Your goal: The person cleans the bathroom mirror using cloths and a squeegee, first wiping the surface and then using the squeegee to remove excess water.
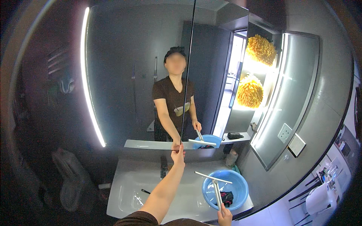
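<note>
I am looking at a wide mirror (135, 83) with a bright light strip (89, 79) running down its left edge; it is reflecting the person. Below it a white sink (132, 188) is sitting in the surface (188, 203), and a blue basin (237, 182) with a dark cloth (226, 197) inside is resting on the right part of that surface. My left hand (178, 155) is reaching up with its fingers pressed together, touching the mirror's bottom edge at the seam between 2 panels. My right hand (225, 216) is wrapped around the handle of a white squeegee (215, 182), holding its blade over the basin. A small dark item (145, 191) is lying in the sink.
</note>
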{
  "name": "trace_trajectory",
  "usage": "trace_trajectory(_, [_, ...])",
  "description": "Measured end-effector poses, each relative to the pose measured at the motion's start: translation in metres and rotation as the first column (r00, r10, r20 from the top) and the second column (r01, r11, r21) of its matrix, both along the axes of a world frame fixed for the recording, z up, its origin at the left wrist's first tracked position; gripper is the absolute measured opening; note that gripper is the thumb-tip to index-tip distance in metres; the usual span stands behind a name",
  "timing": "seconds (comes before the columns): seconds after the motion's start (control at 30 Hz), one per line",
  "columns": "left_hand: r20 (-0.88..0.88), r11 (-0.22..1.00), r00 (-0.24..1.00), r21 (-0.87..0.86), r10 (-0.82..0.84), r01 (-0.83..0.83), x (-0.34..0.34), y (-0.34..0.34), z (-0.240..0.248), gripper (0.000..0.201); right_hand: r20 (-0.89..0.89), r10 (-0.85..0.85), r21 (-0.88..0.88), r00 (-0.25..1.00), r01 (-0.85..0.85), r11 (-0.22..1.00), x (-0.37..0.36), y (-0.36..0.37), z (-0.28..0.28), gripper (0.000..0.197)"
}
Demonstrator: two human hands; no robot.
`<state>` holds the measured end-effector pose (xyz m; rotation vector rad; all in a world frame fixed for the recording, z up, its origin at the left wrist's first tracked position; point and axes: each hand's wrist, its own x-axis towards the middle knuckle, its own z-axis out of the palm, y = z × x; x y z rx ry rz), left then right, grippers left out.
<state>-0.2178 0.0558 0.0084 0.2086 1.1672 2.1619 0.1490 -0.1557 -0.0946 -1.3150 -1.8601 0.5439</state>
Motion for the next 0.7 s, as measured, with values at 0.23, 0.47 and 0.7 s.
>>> trace_trajectory(0.23, [0.108, 0.999, 0.994, -0.038, -0.035, 0.039, 0.007, -0.003, 0.013, 0.040, 0.000, -0.025, -0.011, 1.000, 0.025, 1.000, 0.005, -0.006, -0.002, 0.035])
trace_trajectory(0.47, [-0.975, 0.921, -0.003, 0.212, 0.223, -0.327, 0.042, -0.040, 0.156, 0.077, 0.007, -0.075, 0.014, 0.997, 0.075, 0.997, 0.009, -0.003, -0.008, 0.035])
trace_trajectory(0.7, [-0.851, 0.782, -0.525, 0.347, 0.030, -0.517, -0.009, -0.024, 0.370, 0.086, 0.022, -0.005, 0.249, 1.000, 0.000, 0.968, 0.014, 0.017, -0.052, 0.035])
